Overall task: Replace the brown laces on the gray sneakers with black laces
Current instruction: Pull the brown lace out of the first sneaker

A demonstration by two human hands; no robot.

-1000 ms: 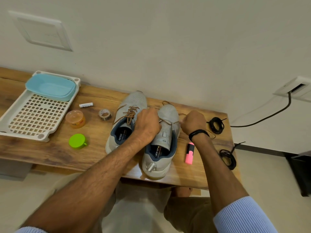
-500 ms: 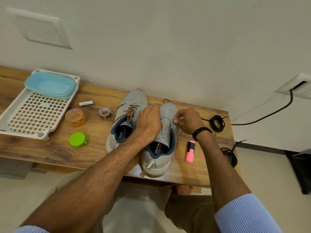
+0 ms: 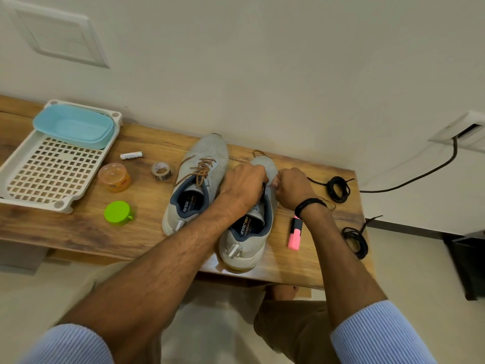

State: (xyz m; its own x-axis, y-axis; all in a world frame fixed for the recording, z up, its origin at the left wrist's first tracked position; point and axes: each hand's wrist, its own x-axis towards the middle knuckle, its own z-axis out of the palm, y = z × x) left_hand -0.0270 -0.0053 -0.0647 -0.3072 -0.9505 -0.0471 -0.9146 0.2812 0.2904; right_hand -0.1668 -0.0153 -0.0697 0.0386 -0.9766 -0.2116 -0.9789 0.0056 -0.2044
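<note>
Head view: two bare arms reach out over the wooden table to the near sneaker, which sits with its heel toward the person. The left hand curls down over the top of this shoe and grips it. The right hand pinches thumb and finger together at the lace holes. It is most likely pinching the brown lace, but the bit between the fingers is too small to see. One end of that lace lies past the toe, by the wall.

I think the step is pulling the brown lace out of this shoe. The next move needs a small tug, hole by hole, while the left hand keeps the shoe from sliding.

The far sneaker has its own brown lace in and tied. Two black laces wait in coils on the right, one near and one far.
</note>
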